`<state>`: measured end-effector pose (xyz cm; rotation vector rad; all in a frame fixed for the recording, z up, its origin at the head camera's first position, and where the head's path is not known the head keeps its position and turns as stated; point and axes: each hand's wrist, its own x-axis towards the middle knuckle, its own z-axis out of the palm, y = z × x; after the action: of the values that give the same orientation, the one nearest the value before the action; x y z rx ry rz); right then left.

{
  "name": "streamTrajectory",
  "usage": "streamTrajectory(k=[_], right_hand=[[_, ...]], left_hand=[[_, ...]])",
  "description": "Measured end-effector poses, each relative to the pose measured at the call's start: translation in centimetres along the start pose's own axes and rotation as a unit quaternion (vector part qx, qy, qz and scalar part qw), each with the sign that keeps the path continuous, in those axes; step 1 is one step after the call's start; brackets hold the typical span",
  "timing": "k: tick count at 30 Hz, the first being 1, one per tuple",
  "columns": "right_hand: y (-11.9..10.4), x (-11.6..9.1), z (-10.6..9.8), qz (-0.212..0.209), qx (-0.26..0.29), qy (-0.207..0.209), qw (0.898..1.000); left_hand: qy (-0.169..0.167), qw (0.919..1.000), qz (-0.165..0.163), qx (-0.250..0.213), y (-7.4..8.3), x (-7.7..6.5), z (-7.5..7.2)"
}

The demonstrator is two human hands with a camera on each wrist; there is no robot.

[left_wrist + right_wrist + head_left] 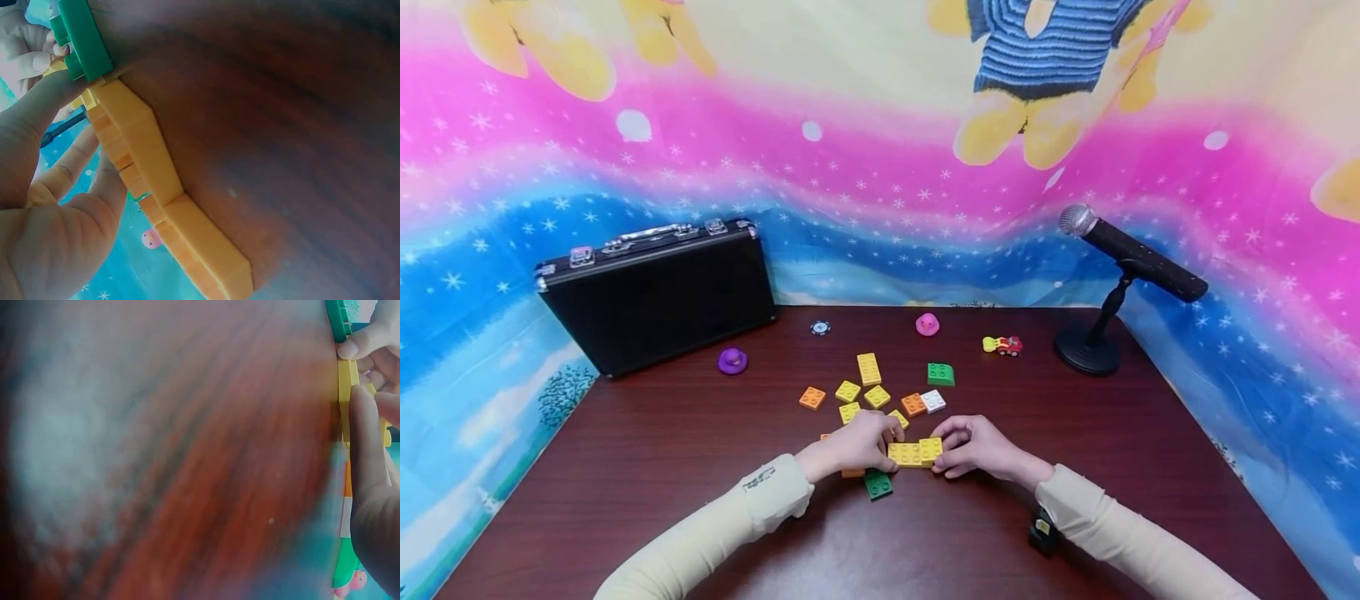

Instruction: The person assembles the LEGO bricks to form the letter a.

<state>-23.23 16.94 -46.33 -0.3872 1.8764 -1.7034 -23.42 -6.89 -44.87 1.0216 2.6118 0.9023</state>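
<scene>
- While two pale sleeves (730,518) are stretching across a dark wooden surface (940,546), a person's left grip (856,442) is pinching the left end of a long yellow brick (904,455) between thumb and fingers
- On top of that brick's right end, a square yellow brick (930,450) is sitting; whether it is fully pressed down, one cannot tell
- The right grip (988,447) is closing thumb and fingers on the right end of the pair, which is lying near the middle of the surface, between both grips
- Just beside the left thumb, a dark green brick (877,485) is lying, with two orange bricks (150,137) partly hiding under the left grip in the head view
- Farther back, loose yellow bricks (877,396) are scattering around, an orange brick (913,405) is touching a white brick (933,401), and a rounded green brick (940,373) is lying near them
- Behind, a black case (662,304), a purple duck (733,361), a pink duck (927,324), a toy car (1002,346) and a microphone (1142,257) on its stand are lining the scene
</scene>
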Motion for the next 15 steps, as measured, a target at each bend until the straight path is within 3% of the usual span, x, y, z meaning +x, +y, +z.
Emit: streamTrajectory(k=[15], right_hand=[[-0.57, 0.11, 0.88, -0.002, -0.118, 0.051, 0.992]], left_hand=[[-0.001, 1.0000, 0.002, -0.002, -0.05, -0.01, -0.04]])
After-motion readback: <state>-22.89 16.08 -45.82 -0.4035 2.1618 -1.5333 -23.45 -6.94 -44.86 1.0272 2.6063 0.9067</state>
